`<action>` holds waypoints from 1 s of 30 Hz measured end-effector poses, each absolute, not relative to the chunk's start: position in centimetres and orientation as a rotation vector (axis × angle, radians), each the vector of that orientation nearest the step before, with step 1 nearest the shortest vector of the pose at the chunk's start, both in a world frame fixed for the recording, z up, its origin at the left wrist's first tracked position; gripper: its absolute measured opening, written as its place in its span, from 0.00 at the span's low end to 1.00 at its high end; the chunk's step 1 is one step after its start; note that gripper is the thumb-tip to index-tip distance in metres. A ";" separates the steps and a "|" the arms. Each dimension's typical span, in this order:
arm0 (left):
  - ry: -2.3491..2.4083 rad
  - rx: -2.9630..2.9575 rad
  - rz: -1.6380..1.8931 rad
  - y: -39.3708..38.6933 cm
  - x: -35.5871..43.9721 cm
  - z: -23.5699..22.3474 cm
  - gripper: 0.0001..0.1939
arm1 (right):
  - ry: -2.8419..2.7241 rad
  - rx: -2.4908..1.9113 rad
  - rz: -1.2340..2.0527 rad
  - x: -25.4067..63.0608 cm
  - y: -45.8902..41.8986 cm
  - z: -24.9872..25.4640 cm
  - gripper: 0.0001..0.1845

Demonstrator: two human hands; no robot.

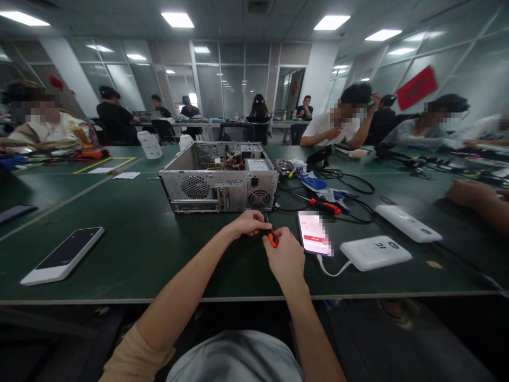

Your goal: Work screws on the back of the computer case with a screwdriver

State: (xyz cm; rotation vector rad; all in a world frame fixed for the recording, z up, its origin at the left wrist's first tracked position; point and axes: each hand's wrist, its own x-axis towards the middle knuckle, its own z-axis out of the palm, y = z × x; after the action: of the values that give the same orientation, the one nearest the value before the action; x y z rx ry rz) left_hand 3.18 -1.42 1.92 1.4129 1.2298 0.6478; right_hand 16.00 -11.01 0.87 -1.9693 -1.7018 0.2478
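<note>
In front of me, my right hand (285, 254) is wrapped round the orange and black handle of a screwdriver (273, 240). Its thin shaft points up toward the computer case. The fingers of my left hand (249, 224) are pinched together at the front of the handle, touching the screwdriver. Just beyond both hands stands an open metal computer case (236, 192), its rear panel with fan grilles facing me. Wires and a power supply (256, 164) show inside it. My fingers partly hide the shaft, and whether its tip touches the case I cannot tell.
Right of my hands lie a lit phone (315, 233), cabled to a white power bank (376, 253), and another power bank (407, 223). Behind them are a red screwdriver (325, 206), gloves (318, 185) and black cables. A white device (63, 255) lies left. Several people sit around.
</note>
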 end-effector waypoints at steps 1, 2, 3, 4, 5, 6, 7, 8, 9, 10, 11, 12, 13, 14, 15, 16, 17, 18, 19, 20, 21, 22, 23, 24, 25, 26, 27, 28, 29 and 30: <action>1.209 1.425 0.627 -1.3 3.0 1.9 0.17 | -1.704 -1.969 0.252 16.1 -11.0 0.8 0.11; 1.191 1.433 0.606 -1.3 2.9 1.9 0.16 | -1.708 -1.972 0.256 16.2 -11.0 0.8 0.11; 1.182 1.435 0.591 -1.2 2.8 1.9 0.15 | -1.711 -1.980 0.261 16.2 -11.0 0.8 0.12; 1.179 1.435 0.582 -1.2 2.7 1.9 0.14 | -1.712 -1.991 0.265 16.2 -11.0 0.8 0.12; 1.178 1.433 0.577 -1.2 2.6 1.9 0.13 | -1.713 -2.003 0.272 16.2 -11.0 0.9 0.13; 1.176 1.431 0.577 -1.2 2.6 1.9 0.12 | -1.716 -2.014 0.278 16.1 -11.1 1.1 0.13; 1.169 1.430 0.576 -1.3 2.6 1.9 0.11 | -1.722 -2.026 0.285 16.0 -11.1 1.2 0.13; 1.156 1.431 0.575 -1.4 2.6 1.9 0.10 | -1.729 -2.039 0.292 15.9 -11.2 1.4 0.13; 1.140 1.430 0.575 -1.5 2.6 2.0 0.10 | -1.737 -2.053 0.300 15.9 -11.2 1.5 0.13; 1.128 1.428 0.579 -1.5 2.7 2.0 0.10 | -1.747 -2.069 0.308 15.8 -11.3 1.7 0.13; 1.121 1.425 0.583 -1.6 2.7 2.1 0.10 | -1.756 -2.084 0.311 15.7 -11.3 1.7 0.13; 1.119 1.422 0.588 -1.7 2.8 2.1 0.10 | -1.764 -2.097 0.310 15.7 -11.3 1.8 0.14; 1.121 1.418 0.593 -1.7 2.8 2.2 0.10 | -1.771 -2.104 0.306 15.7 -11.2 1.8 0.15; 1.122 1.414 0.598 -1.8 2.8 2.2 0.10 | -1.775 -2.107 0.299 15.7 -11.2 1.7 0.15; 1.121 1.410 0.602 -1.8 2.8 2.2 0.10 | -1.779 -2.106 0.293 15.8 -11.1 1.6 0.15; 1.118 1.406 0.608 -1.8 2.7 2.2 0.10 | -1.780 -2.102 0.289 15.8 -11.1 1.6 0.16; 1.115 1.403 0.612 -1.8 2.7 2.2 0.10 | -1.780 -2.101 0.290 15.9 -11.0 1.5 0.16; 1.113 1.401 0.616 -1.7 2.7 2.2 0.10 | -1.779 -2.104 0.297 15.9 -11.0 1.5 0.16; 1.110 1.400 0.616 -1.7 2.6 2.1 0.10 | -1.779 -2.107 0.305 15.9 -11.0 1.5 0.15; 1.105 1.400 0.615 -1.6 2.6 2.1 0.09 | -1.780 -2.110 0.314 15.9 -11.0 1.6 0.15; 1.099 1.398 0.613 -1.6 2.5 2.0 0.09 | -1.782 -2.114 0.321 15.8 -11.0 1.7 0.15; 1.090 1.395 0.613 -1.6 2.5 1.9 0.10 | -1.785 -2.120 0.325 15.7 -11.0 1.8 0.15; 1.080 1.391 0.613 -1.5 2.4 1.9 0.10 | -1.790 -2.124 0.326 15.7 -11.0 1.9 0.15; 1.068 1.388 0.614 -1.5 2.4 1.8 0.11 | -1.795 -2.130 0.326 15.6 -11.1 2.0 0.16; 1.059 1.386 0.613 -1.4 2.4 1.8 0.12 | -1.800 -2.138 0.327 15.6 -11.1 2.0 0.16; 1.055 1.386 0.613 -1.3 2.4 1.7 0.12 | -1.802 -2.147 0.328 15.6 -11.1 2.1 0.16; 1.054 1.388 0.613 -1.3 2.4 1.6 0.12 | -1.805 -2.152 0.331 15.6 -11.1 2.1 0.16; 1.053 1.390 0.613 -1.2 2.4 1.6 0.11 | -1.807 -2.153 0.334 15.6 -11.1 2.1 0.16; 1.049 1.392 0.612 -1.1 2.4 1.5 0.11 | -1.810 -2.152 0.338 15.6 -11.1 2.2 0.16; 1.040 1.394 0.610 -1.0 2.4 1.4 0.11 | -1.813 -2.148 0.340 15.7 -11.1 2.2 0.16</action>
State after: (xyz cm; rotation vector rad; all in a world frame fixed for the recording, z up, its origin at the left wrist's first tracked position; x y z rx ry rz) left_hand 2.36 -0.98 1.38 1.3944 1.0399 0.6098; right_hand 15.65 -11.14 2.16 -2.1478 -1.8131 0.3397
